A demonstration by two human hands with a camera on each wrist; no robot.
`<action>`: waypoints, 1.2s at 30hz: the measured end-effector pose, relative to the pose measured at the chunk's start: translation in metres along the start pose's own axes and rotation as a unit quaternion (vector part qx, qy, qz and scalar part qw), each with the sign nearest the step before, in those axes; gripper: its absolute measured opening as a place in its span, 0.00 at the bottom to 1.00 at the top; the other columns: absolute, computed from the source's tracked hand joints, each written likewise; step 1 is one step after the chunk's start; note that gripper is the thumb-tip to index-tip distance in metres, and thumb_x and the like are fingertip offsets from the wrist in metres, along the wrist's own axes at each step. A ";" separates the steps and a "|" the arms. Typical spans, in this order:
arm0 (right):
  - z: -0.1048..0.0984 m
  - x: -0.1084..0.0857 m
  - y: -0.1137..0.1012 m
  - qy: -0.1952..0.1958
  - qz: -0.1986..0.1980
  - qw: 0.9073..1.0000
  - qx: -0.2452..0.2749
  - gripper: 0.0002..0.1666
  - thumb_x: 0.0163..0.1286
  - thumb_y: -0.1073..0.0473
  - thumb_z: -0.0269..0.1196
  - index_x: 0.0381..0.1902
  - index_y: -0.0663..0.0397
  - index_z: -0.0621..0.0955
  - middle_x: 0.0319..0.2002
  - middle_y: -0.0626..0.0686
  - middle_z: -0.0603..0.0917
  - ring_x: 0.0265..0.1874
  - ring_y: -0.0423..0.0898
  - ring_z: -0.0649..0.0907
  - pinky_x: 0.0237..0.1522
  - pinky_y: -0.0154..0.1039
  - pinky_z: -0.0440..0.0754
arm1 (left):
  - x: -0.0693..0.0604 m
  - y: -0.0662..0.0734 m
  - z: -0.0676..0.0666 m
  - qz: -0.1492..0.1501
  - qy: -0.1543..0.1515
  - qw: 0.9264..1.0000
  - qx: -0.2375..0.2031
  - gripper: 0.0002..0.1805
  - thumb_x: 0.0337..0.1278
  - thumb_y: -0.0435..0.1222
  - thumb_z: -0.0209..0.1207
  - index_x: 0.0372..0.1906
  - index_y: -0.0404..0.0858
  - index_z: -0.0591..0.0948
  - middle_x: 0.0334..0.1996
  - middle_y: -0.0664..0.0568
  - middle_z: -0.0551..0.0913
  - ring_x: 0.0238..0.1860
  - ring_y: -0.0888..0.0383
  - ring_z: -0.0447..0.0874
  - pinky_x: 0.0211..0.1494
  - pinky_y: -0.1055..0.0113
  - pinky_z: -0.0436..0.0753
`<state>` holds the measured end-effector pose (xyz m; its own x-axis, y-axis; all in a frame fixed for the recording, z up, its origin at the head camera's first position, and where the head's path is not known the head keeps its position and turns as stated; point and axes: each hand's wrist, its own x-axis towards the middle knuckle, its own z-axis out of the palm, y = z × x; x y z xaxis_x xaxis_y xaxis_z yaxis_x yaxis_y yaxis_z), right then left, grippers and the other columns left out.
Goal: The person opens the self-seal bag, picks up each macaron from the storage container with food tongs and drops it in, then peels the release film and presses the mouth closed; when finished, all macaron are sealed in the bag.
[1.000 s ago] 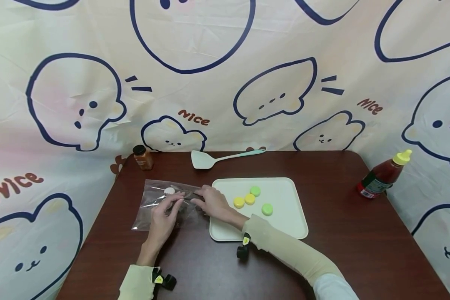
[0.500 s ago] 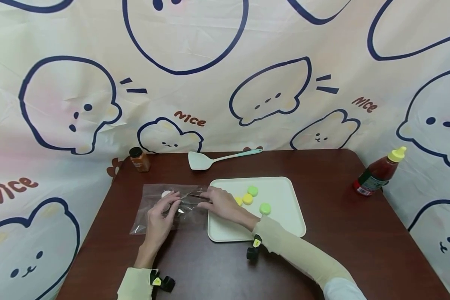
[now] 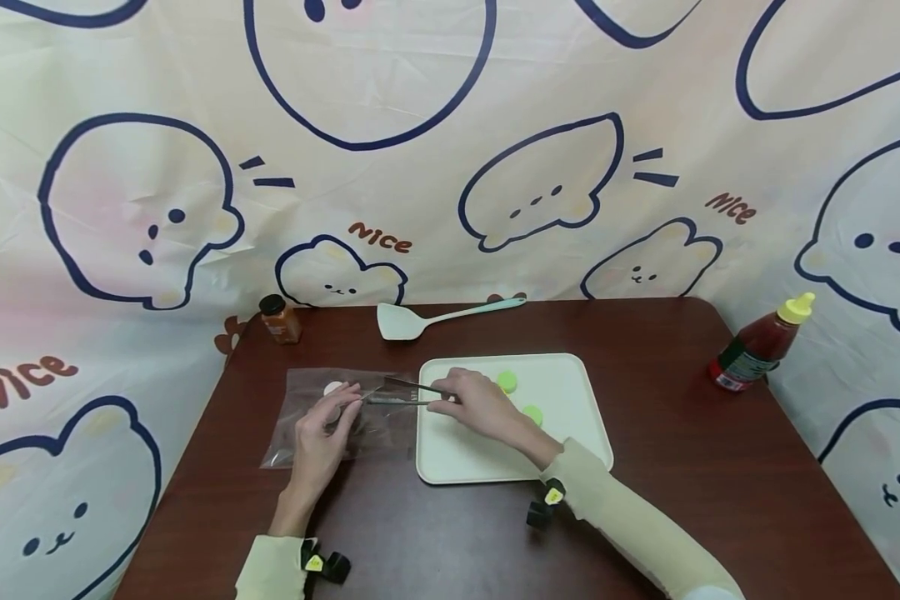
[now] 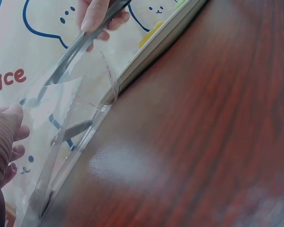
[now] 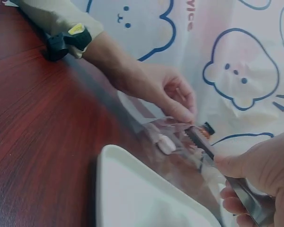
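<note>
A clear plastic bag (image 3: 292, 425) lies at the left of the table, its mouth raised towards the white tray (image 3: 450, 467). My left hand (image 3: 321, 437) pinches the bag near its mouth. My right hand (image 3: 487, 408) grips metal tongs (image 5: 248, 198), which are spread, with their tips at the bag's mouth; whether both tips are inside is hard to tell. A white round piece (image 5: 166, 144) shows in the bag. Two green round pieces, one at the back (image 3: 507, 382) and one nearer (image 3: 532, 414), sit on the tray. A yellow piece (image 4: 151, 34) shows there in the left wrist view; my right hand hides that spot in the head view.
A pale spatula (image 3: 405, 322) lies along the table's back edge. At the back left corner stands a small dark-lidded spice jar (image 3: 281, 321). A red sauce bottle with a yellow cap (image 3: 753, 350) is at the right edge. A patterned cloth hangs behind the table.
My right hand has moved right over the tray, drawing the tongs partly back from the bag and covering the yellow pieces in the head view. My left hand keeps its hold.
</note>
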<state>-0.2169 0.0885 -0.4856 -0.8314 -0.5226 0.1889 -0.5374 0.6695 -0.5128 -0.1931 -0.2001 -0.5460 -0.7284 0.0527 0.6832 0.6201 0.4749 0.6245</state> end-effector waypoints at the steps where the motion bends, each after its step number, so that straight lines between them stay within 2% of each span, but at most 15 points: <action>1: -0.004 -0.002 0.000 0.000 0.004 1.000 0.005 0.19 0.74 0.47 0.69 0.54 0.53 0.88 0.33 0.45 0.81 0.29 0.40 0.76 0.30 0.33 0.75 | 0.000 0.000 0.000 0.002 0.001 1.000 0.000 0.09 0.62 0.22 0.68 0.44 0.34 0.89 0.52 0.43 0.90 0.59 0.35 0.84 0.71 0.73 0.73; 10: -0.046 -0.024 0.000 0.020 0.037 0.998 0.036 0.18 0.74 0.48 0.69 0.55 0.50 0.88 0.35 0.42 0.82 0.29 0.39 0.77 0.29 0.33 0.77 | -0.001 -0.001 -0.001 -0.014 -0.004 1.000 0.002 0.08 0.63 0.24 0.68 0.44 0.34 0.89 0.53 0.45 0.90 0.60 0.37 0.84 0.71 0.75 0.72; 18: -0.085 -0.056 0.009 0.086 0.055 0.994 0.041 0.22 0.72 0.49 0.71 0.58 0.55 0.87 0.36 0.44 0.81 0.31 0.41 0.77 0.30 0.35 0.77 | -0.001 -0.002 0.000 -0.010 -0.005 1.000 -0.001 0.08 0.63 0.23 0.68 0.44 0.34 0.89 0.53 0.44 0.90 0.59 0.34 0.84 0.71 0.74 0.72; 23: -0.103 -0.080 0.019 0.117 0.073 0.990 0.024 0.20 0.72 0.50 0.71 0.57 0.50 0.88 0.35 0.43 0.80 0.31 0.42 0.76 0.28 0.35 0.75 | -0.001 -0.002 0.001 -0.008 -0.002 1.000 0.001 0.08 0.62 0.23 0.68 0.44 0.33 0.89 0.52 0.44 0.90 0.60 0.34 0.84 0.71 0.74 0.72; 29: -0.121 -0.107 0.032 0.156 0.092 0.984 -0.004 0.20 0.70 0.53 0.73 0.58 0.51 0.87 0.38 0.45 0.82 0.32 0.44 0.76 0.28 0.36 0.75 | -0.001 -0.002 0.002 -0.018 -0.003 1.000 0.001 0.07 0.64 0.24 0.68 0.45 0.33 0.89 0.53 0.45 0.90 0.62 0.39 0.84 0.71 0.74 0.72; 36: -0.127 -0.136 0.046 0.189 0.073 0.979 -0.033 0.22 0.69 0.57 0.74 0.59 0.53 0.86 0.38 0.47 0.82 0.31 0.43 0.76 0.27 0.32 0.76 | -0.001 -0.001 0.001 -0.016 0.000 1.000 -0.005 0.08 0.63 0.23 0.68 0.45 0.32 0.89 0.53 0.44 0.90 0.60 0.35 0.83 0.71 0.75 0.73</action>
<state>-0.1469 0.2576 -0.4283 -0.8864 -0.1947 0.4200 -0.4066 0.7614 -0.5049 -0.1938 -0.1995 -0.5478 -0.7482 0.0380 0.6624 0.5991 0.4678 0.6498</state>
